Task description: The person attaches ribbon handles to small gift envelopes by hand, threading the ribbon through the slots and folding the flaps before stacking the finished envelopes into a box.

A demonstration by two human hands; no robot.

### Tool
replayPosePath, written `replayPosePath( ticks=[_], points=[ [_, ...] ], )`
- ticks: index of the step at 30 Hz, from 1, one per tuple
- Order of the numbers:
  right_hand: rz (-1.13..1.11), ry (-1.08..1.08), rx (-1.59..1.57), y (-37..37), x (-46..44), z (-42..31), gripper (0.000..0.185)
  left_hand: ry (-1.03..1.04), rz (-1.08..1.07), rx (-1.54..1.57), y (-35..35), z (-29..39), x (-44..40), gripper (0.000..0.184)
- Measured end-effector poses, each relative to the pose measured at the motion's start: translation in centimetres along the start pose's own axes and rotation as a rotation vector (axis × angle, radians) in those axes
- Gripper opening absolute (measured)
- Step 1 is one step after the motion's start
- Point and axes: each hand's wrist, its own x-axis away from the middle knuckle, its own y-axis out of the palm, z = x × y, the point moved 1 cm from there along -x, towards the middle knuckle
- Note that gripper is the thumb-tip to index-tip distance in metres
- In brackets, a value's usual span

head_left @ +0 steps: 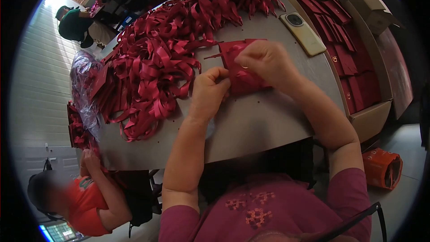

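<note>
A dark red paper bag (235, 88) lies flat on the grey table in front of me. My left hand (209, 90) is closed at its left edge, thumb and fingers pinching the side. Over the bag's upper right part is my right hand (268, 62), its fingers drawn together in a pinch. A red ribbon (234, 50) on the bag runs toward those fingers; the fingertips themselves partly hide where it is gripped. To the left of my left hand spreads a big heap of red bags with ribbon handles (154, 62).
A phone (303, 35) lies on the table (233, 134) to the right. Beyond it stands a cardboard box (371, 118) with red bags packed inside. An orange bag (380, 169) is on the floor. A co-worker in an orange shirt (87, 206) sits at left; another person (74, 24) is farther back.
</note>
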Motion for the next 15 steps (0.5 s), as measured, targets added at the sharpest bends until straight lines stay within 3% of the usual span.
replayPosePath(
  ticks=[1, 3, 5, 6, 8, 10, 12, 15],
  points=[
    [0.147, -0.059, -0.047, -1.0, -0.5, 0.1, 0.017, 0.005, 0.011, -0.092, -0.1, 0.0, 0.0, 0.011],
    [0.201, -0.021, -0.028, -3.5, -1.8, 1.5, 0.024, 0.013, 0.020, -0.180, -0.2, -0.3, -0.1, 0.010],
    [-0.059, 0.200, 0.125, -4.7, -2.3, 3.7, 0.034, 0.195, 0.023, -0.377, -0.5, -1.3, -0.7, 0.010],
    [-0.052, 0.199, 0.128, -4.4, -2.1, 4.3, 0.034, 0.201, 0.017, -0.377, -0.5, -1.4, -0.8, 0.010],
    [-0.076, 0.069, 0.509, -3.4, -1.9, 5.1, 0.041, 0.354, 0.001, -0.548, -0.5, -1.5, -0.9, 0.011],
    [-0.138, 0.180, 0.405, -3.5, -1.9, 4.0, 0.041, 0.372, 0.005, -0.592, -0.4, -1.4, -0.9, 0.011],
    [-0.257, 0.284, 0.076, -3.2, -2.0, 4.2, 0.033, 0.388, 0.017, -0.638, -0.5, -1.2, -0.7, 0.011],
    [-0.171, 0.181, 0.195, -2.1, -1.7, 4.6, 0.022, 0.482, 0.014, -0.735, -0.3, -0.7, -0.5, 0.011]
  ],
)
